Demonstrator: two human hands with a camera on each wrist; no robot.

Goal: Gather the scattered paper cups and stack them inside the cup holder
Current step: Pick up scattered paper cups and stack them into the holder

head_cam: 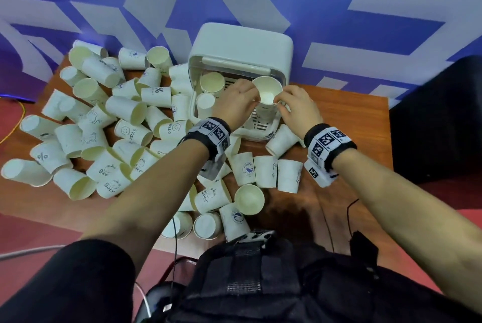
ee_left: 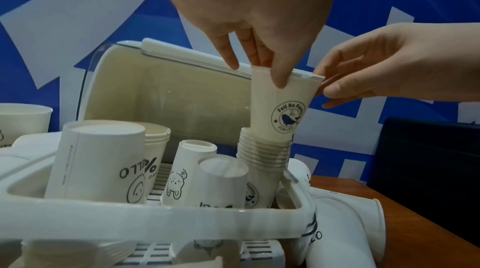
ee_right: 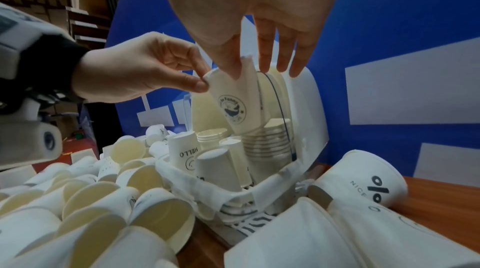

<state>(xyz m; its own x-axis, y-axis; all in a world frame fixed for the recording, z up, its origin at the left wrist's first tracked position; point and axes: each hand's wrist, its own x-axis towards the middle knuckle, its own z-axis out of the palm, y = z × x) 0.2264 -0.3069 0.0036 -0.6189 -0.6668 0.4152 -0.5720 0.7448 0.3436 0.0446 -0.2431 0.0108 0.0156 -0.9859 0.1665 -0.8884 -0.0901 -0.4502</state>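
**Seating the whale-logo cup squarely on the stack**

Head view: both hands meet over the white cup holder; the left hand and right hand each pinch the rim of the whale-logo cup.

Left wrist view: its base sits tilted in the nested stack, only partly in. Straighten it, then press evenly.

Right wrist view: upturned loose cups crowd beside the stack; best keep fingers clear
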